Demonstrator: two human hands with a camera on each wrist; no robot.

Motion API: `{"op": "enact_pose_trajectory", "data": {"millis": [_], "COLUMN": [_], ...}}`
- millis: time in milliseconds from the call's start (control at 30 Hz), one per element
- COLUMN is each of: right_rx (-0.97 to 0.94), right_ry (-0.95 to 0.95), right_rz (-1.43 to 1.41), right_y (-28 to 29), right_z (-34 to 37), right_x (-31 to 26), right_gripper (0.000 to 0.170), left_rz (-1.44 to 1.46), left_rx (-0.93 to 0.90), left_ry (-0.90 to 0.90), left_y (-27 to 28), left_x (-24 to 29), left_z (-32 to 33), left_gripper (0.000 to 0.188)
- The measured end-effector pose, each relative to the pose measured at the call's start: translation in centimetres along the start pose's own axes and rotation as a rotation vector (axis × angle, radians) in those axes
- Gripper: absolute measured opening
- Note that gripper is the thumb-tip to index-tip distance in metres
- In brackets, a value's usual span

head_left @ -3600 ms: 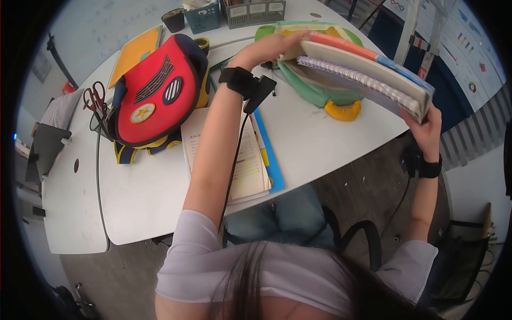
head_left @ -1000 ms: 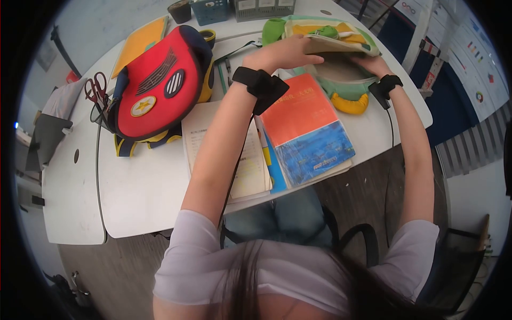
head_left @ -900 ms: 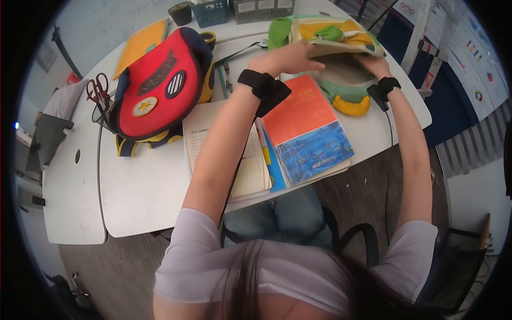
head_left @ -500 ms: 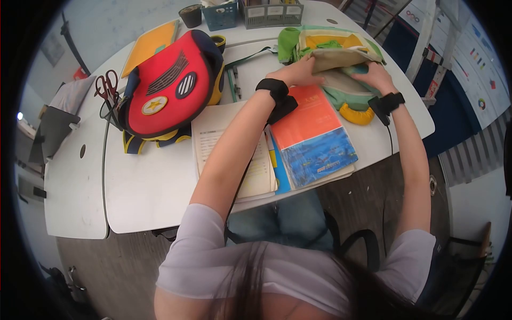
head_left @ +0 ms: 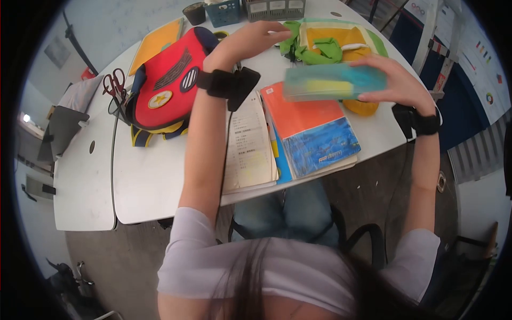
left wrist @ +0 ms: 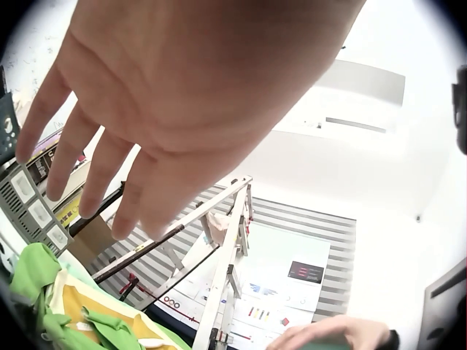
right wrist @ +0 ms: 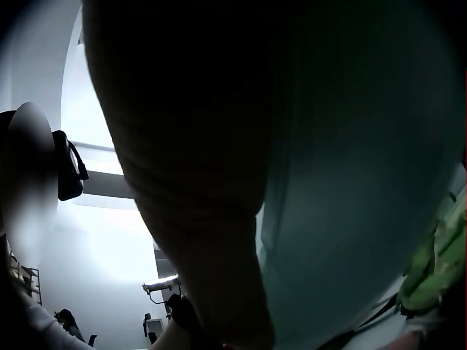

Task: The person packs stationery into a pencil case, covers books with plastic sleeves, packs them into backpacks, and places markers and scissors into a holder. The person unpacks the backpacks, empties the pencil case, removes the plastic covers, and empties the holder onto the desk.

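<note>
My right hand (head_left: pixel 397 82) grips one end of a translucent teal plastic case (head_left: pixel 314 82), which is blurred and shows something yellow inside. It is held over the top of an orange-and-blue book (head_left: pixel 320 128) and in front of the green and yellow bag (head_left: pixel 333 48). In the right wrist view the case (right wrist: pixel 350 182) fills much of the picture beside the dark hand. My left hand (head_left: pixel 248 42) holds nothing. Its fingers extend toward the bag's left side, above the table. The left wrist view shows its palm (left wrist: pixel 168 95) and straight fingers.
A red backpack (head_left: pixel 173 85) lies on the left, with scissors (head_left: pixel 113 82) standing in a holder beside it. Printed pages (head_left: pixel 245 152) lie left of the book. Baskets (head_left: pixel 223 13) and a small dark pot (head_left: pixel 194 14) stand at the back. A ladder (left wrist: pixel 222 277) rises beyond the table.
The books I held have been laid on the table. My right hand has come out of the green bag with the teal case, and the bag's flap hangs lower. My left hand has let go and moved left.
</note>
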State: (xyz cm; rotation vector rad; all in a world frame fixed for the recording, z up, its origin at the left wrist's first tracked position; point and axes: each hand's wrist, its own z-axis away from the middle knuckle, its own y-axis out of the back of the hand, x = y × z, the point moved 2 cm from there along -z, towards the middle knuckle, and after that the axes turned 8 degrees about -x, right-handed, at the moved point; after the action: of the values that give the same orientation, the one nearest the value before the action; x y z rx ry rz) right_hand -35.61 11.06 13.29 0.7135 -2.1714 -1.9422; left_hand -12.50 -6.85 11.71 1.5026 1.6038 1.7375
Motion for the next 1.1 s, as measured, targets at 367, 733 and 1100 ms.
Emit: {"op": "enact_pose_trajectory", "data": {"millis": [367, 733, 1100], "right_rx": [-0.242, -0.526, -0.012], "right_ry": [0.231, -0.015, -0.247], "right_rz": [-0.255, -0.39, -1.79], "right_y": [-9.7, -8.4, -10.8], "right_z": [-9.6, -10.8, -10.2], "right_x": [0.2, 0.4, -1.0], "right_gripper": [0.063, 0.052, 0.031], "left_rz": [-0.08, -0.288, 0.317], "left_rx": [-0.243, -0.095, 0.156], "left_ry": [0.013, -0.355, 0.112], "left_y": [-5.0, -2.6, -5.4], "left_x": [-1.8, 0.4, 1.4], "left_z": [10.3, 7.4, 8.7], "left_gripper": [0.079, 0.08, 0.082]}}
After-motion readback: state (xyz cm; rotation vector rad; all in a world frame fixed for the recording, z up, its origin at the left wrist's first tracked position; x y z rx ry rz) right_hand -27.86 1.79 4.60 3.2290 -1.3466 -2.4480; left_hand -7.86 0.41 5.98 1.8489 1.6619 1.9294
